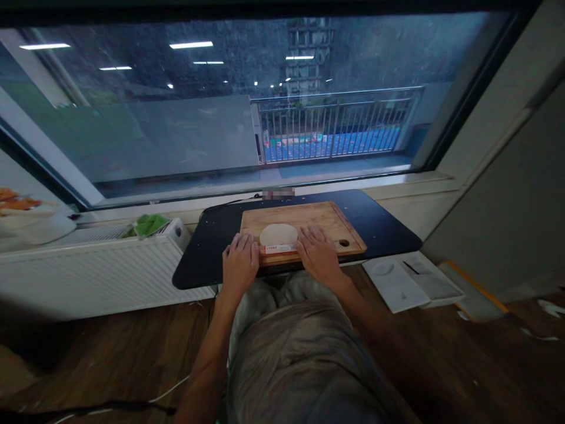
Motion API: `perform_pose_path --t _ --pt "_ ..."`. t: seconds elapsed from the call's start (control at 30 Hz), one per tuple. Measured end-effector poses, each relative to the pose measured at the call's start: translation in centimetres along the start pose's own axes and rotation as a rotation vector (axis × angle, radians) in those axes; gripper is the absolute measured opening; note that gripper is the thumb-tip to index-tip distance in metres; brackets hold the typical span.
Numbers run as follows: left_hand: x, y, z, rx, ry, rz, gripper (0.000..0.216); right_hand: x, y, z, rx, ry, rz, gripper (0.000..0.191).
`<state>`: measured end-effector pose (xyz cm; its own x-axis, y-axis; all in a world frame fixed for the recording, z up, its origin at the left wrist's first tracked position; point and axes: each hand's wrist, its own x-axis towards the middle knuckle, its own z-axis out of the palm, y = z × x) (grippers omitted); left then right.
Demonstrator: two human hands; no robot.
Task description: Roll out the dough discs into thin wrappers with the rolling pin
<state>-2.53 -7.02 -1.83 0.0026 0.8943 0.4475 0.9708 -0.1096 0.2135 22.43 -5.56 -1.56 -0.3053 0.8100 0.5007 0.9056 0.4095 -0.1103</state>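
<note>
A pale, round flattened piece of dough lies on the wooden cutting board. Just in front of it, a white and red label shows between my hands, on what looks like a wooden rolling pin whose ends are hidden. My left hand rests palm down at the board's front left corner, fingers stretched forward. Beside the dough's right edge, my right hand lies flat with its fingers spread over the board. What is under both palms cannot be seen.
A black tabletop carries the board, below a large window. On the left stand a white radiator with a green packet and a white bowl holding orange things. White boxes sit low at the right.
</note>
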Motion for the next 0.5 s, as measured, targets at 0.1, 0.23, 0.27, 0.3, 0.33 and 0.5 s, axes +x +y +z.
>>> perform_pose_path --t 0.1,0.23,0.27,0.3,0.33,0.5 --pt "0.9 0.1 -0.1 0.020 -0.022 0.000 0.055 1.1 0.0 -0.2 -0.036 -0.024 0.006 0.053" --pt "2.9 0.2 -0.1 0.044 -0.067 -0.027 0.054 2.8 0.0 -0.3 -0.085 -0.031 0.022 0.053" --pt "3.5 0.1 -0.1 0.054 -0.085 -0.031 0.053 3.3 0.1 -0.3 -0.094 -0.040 0.025 0.052" --pt "4.2 0.1 0.0 0.065 -0.106 -0.030 0.052 3.8 0.1 -0.3 -0.104 -0.056 0.028 0.052" --pt "4.8 0.1 0.0 0.076 -0.129 -0.025 0.052 4.4 0.2 -0.4 -0.113 -0.076 0.030 0.052" --pt "7.8 -0.2 0.2 0.081 -0.223 -0.019 0.052 7.0 1.0 -0.2 -0.146 -0.145 0.005 0.055"
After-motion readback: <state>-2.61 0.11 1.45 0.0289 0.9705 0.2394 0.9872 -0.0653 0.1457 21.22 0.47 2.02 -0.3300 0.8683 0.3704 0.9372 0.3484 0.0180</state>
